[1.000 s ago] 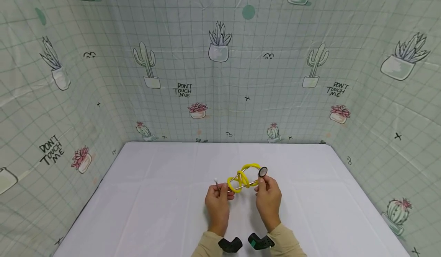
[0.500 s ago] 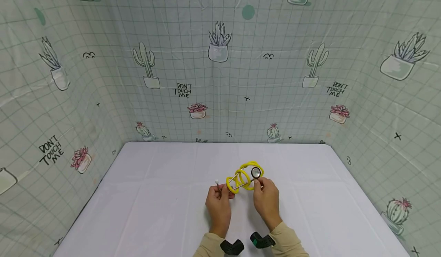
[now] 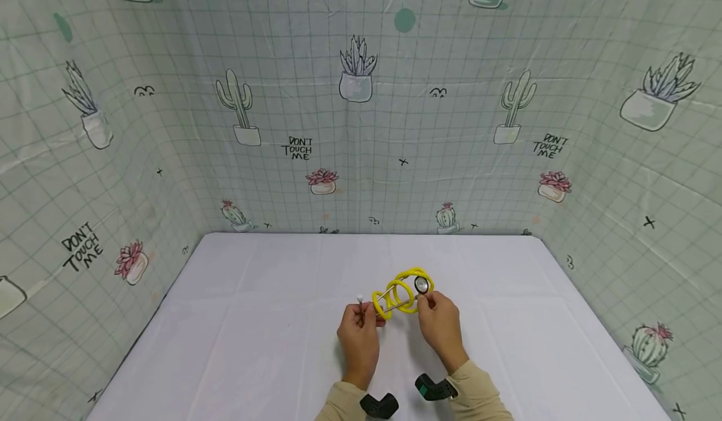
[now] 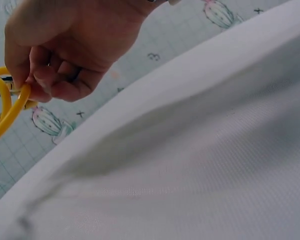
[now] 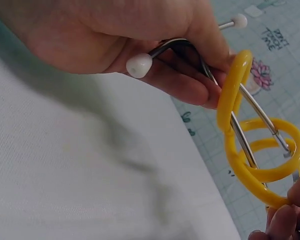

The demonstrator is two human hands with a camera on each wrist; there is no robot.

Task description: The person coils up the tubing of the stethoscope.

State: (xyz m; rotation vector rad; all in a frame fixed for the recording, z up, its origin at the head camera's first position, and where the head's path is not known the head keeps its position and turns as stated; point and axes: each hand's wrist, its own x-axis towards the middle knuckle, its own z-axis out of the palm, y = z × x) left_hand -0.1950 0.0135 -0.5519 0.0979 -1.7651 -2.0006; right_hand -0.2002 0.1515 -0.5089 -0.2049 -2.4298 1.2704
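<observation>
A stethoscope with yellow tubing (image 3: 400,296) is held up over the table between both hands. Its tubing is coiled in loops around the metal ear tubes (image 5: 245,141). On the left, the left hand (image 3: 359,344) grips the ear tube end, and a white ear tip (image 3: 360,298) sticks up past its fingers. Both white ear tips show in the right wrist view, the nearer ear tip (image 5: 139,65) beside the palm. The right hand (image 3: 441,324) pinches the far end by the round chest piece (image 3: 421,284), whose face is turned toward the head camera.
A white cloth covers the table (image 3: 259,333). Behind it and at both sides hangs a pale gridded curtain (image 3: 395,120) printed with cacti. Black wrist devices, such as the left one (image 3: 379,406), sit at both sleeves.
The right hand shifted left, then slightly back right. The chest piece has turned its face toward the head camera and sits a little further left than at first. The left hand barely moved.
</observation>
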